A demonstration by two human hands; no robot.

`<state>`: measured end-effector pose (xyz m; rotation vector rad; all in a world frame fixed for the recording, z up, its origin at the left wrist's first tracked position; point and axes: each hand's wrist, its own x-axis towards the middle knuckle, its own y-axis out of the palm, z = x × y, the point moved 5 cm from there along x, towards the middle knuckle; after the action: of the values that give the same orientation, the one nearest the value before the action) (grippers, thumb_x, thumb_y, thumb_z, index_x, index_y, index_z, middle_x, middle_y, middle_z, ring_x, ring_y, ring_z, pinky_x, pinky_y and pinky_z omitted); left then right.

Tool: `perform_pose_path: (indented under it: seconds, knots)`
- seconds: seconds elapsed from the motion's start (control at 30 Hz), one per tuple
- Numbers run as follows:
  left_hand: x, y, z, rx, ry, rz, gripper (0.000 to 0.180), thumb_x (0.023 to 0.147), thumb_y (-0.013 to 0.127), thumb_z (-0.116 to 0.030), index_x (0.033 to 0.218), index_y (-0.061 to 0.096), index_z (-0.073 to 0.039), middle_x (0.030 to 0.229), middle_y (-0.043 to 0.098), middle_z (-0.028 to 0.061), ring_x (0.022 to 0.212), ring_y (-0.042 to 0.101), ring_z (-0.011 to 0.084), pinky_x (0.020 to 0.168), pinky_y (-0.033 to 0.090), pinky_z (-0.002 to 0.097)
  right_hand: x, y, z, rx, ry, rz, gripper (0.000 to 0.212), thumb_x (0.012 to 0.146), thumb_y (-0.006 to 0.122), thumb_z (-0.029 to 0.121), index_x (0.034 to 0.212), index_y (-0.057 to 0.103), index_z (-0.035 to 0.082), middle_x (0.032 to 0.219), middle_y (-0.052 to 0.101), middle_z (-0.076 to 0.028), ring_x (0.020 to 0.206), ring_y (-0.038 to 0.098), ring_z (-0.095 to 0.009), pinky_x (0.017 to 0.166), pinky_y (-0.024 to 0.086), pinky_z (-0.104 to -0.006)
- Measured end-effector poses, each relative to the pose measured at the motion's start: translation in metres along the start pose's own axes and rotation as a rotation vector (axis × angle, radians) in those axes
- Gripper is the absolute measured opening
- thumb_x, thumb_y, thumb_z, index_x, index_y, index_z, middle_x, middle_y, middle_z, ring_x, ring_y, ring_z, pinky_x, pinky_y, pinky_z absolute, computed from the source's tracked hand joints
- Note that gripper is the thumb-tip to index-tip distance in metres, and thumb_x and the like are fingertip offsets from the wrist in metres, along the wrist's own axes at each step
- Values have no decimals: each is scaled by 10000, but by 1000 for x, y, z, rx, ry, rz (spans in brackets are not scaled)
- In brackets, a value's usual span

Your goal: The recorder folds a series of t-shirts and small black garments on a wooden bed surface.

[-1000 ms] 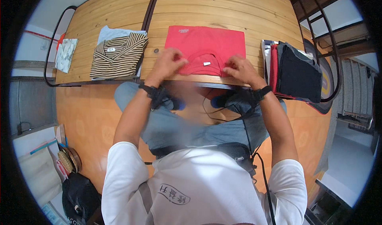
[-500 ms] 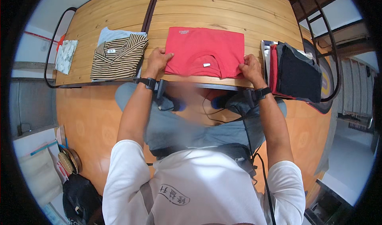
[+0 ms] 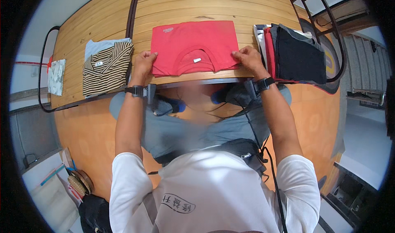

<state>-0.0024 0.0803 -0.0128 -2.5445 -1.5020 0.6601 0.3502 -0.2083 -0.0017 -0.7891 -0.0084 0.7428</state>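
A folded red T-shirt lies flat on the wooden table, its round collar and white label toward me. At its left edge is my left hand, thumb and fingers closed on the fabric. My right hand pinches the opposite edge, a little above the lower right corner. Both wrists carry black straps with small dark devices. To the left sits a folded black-and-tan striped shirt on top of light blue clothing. Right of the red shirt rises a stack of folded clothes with a black garment uppermost.
The wooden table has a dark seam and black metal rails at its ends. A pale patterned folded cloth lies far left. My knees are under the front edge, and a black cable runs down my right side.
The whole scene has shifted left in the picture as the view turned. My right hand now grips slightly higher on the red T-shirt's side. The shirt remains folded flat.
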Motion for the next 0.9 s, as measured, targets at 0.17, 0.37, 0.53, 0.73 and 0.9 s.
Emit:
perform_pose_path:
  seconds: [0.17,0.37,0.53,0.73,0.9]
  knots:
    - [-9,7,-11,-23,2,11,183,928,758,-183,853,665,-44,740,642,-12,627,545,78,564,450,260,-1,6,3,63,25,93,296,851,808,307,833,674,44,782,716,-91,711,688,-195,666,546,-345]
    - [-5,0,9,-122,-3,10,191,975,696,-221,881,678,-56,777,617,-48,677,518,55,608,432,243,-11,12,15,393,170,171,192,927,728,210,896,624,51,745,667,-36,635,638,-132,533,531,-300]
    - [0,-1,13,-82,5,13,185,999,660,-210,941,665,-35,818,642,-21,706,554,75,654,478,254,-5,17,2,368,152,115,220,932,707,235,913,618,35,747,665,-45,646,652,-150,530,568,-320]
    - [-9,11,2,-244,-104,148,146,976,694,-167,948,664,-27,846,690,41,688,642,123,614,549,297,3,15,-8,158,99,182,287,903,737,287,885,667,10,783,703,-93,703,683,-189,574,553,-375]
    - [1,10,12,-190,-88,183,153,931,745,-141,946,645,-27,818,686,50,669,637,126,599,540,289,-7,-7,10,-89,-47,-17,306,902,713,316,931,701,11,876,731,-180,844,713,-330,756,543,-449]
